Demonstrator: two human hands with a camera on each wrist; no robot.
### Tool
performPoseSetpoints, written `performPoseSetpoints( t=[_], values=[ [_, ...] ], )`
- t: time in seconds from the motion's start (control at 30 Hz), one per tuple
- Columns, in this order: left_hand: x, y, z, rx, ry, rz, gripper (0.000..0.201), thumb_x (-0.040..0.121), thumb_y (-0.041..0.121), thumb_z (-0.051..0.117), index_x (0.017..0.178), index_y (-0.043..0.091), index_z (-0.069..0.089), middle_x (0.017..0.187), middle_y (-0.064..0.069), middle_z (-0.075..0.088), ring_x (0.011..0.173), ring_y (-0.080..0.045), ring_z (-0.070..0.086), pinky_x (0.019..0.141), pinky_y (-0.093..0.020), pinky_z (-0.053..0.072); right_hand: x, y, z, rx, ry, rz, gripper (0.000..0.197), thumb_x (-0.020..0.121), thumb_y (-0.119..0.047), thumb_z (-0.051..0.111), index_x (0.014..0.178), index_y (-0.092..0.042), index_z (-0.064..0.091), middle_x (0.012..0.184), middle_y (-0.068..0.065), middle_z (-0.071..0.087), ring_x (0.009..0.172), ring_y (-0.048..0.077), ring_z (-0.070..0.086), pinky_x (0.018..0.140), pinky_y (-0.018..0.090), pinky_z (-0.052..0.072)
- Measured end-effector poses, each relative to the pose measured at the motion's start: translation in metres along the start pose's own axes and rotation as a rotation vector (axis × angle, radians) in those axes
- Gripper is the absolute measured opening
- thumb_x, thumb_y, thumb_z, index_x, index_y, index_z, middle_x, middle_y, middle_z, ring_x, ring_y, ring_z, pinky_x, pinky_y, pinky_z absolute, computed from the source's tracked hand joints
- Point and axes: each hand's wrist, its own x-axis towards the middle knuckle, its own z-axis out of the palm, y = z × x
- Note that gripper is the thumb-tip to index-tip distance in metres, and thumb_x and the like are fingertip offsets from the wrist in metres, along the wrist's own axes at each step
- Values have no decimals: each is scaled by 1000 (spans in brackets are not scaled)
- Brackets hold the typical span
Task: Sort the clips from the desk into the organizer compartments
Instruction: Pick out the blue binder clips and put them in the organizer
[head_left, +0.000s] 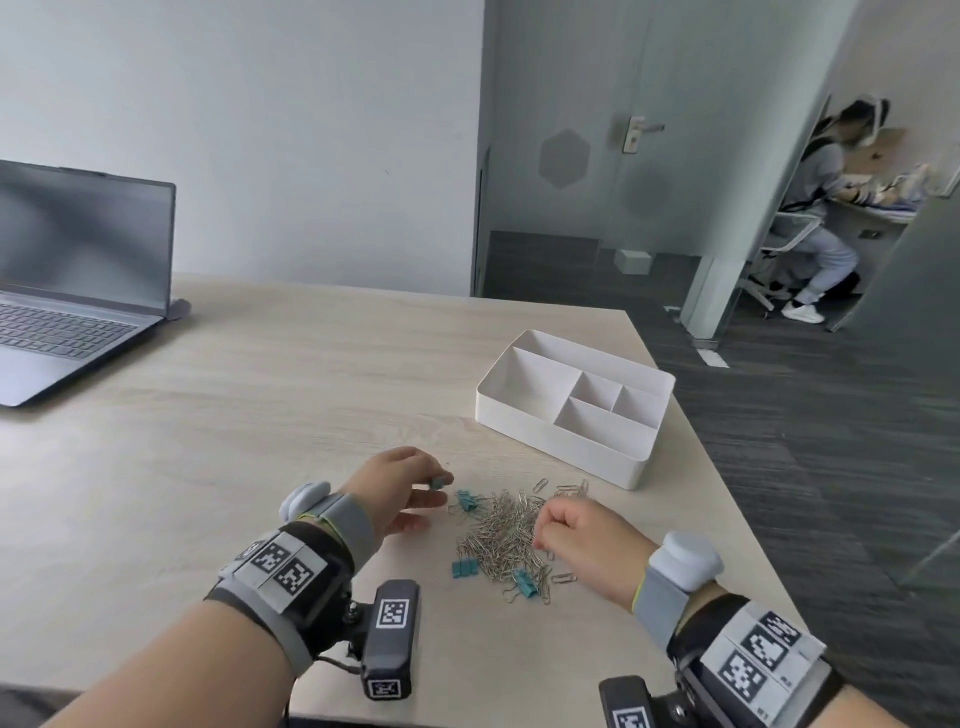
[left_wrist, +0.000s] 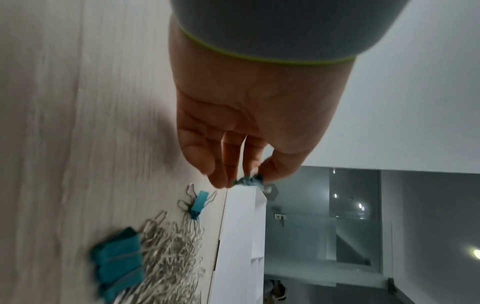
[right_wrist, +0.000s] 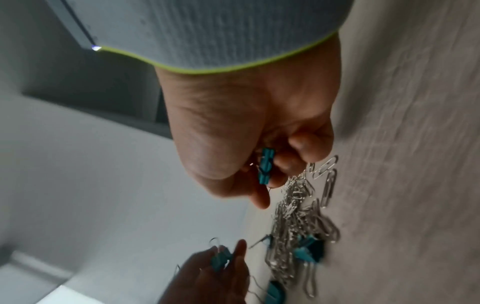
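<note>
2 hands work a clip pile (head_left: 511, 530) on the desk (head_left: 291, 395): left hand (head_left: 402, 488) pinches a teal binder clip (head_left: 438, 483), right hand (head_left: 584, 540) grips another (right_wrist: 266, 165); the organizer (head_left: 574, 408) lies beyond, nearer the right.

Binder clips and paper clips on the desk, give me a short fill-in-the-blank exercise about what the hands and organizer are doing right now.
1. The left hand pinches a ____ binder clip.
2. The white organizer holds ____ clips.
3. The silver paper clips lie in a ____ on the desk.
4. The right hand grips teal binder clips in a closed ____.

Missing words: teal; no; pile; fist
</note>
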Motion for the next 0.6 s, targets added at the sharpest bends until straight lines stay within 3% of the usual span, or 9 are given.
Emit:
performPoseSetpoints(
  t=[0.1, 0.17, 0.27, 0.4, 0.5, 0.6],
  values=[
    [0, 5, 1, 58, 50, -23, 14, 95, 10, 46, 95, 8, 60, 89, -13, 74, 66, -23, 69, 46, -26, 47, -2, 1, 5, -165, -37, -22, 39, 66, -58, 68, 74, -20, 61, 61, -9, 59, 54, 5, 48, 56, 27, 42],
    [3, 5, 5, 277, 99, 12, 19, 93, 9, 42, 95, 10, 60, 82, -10, 71, 60, -21, 63, 43, -22, 42, -2, -1, 9, -243, -58, -21, 48, 58, -63, 73, 76, -21, 61, 64, -7, 67, 53, 4, 51, 55, 25, 44],
    [10, 3, 11, 557, 116, 59, 20, 90, 16, 45, 86, 15, 65, 73, -5, 66, 57, -19, 55, 50, -24, 41, 1, -3, 12, -334, -46, -31, 44, 59, -59, 73, 76, -20, 61, 67, -4, 68, 56, 5, 53, 58, 25, 47],
    [15, 2, 19, 942, 102, 76, 38, 87, 52, 57, 82, 15, 66, 76, -3, 68, 66, -20, 58, 63, -30, 46, 3, -3, 11, -333, -44, -43, 34, 65, -53, 73, 69, -23, 57, 57, -8, 54, 53, 7, 47, 54, 25, 40],
    [16, 3, 25, 1022, 82, 116, 35, 82, 51, 65, 78, 16, 70, 72, 0, 67, 69, -20, 62, 62, -28, 47, 2, 0, 9, -311, -43, -39, 29, 67, -47, 71, 64, -24, 54, 58, -8, 55, 55, 8, 47, 56, 26, 41],
    [16, 4, 22, 912, 63, 103, 28, 81, 44, 70, 71, 19, 67, 69, 2, 66, 66, -19, 61, 57, -27, 45, 2, 3, 4, -277, -12, -48, 22, 73, -36, 68, 61, -24, 54, 60, -7, 57, 56, 8, 48, 59, 26, 43]
  ],
)
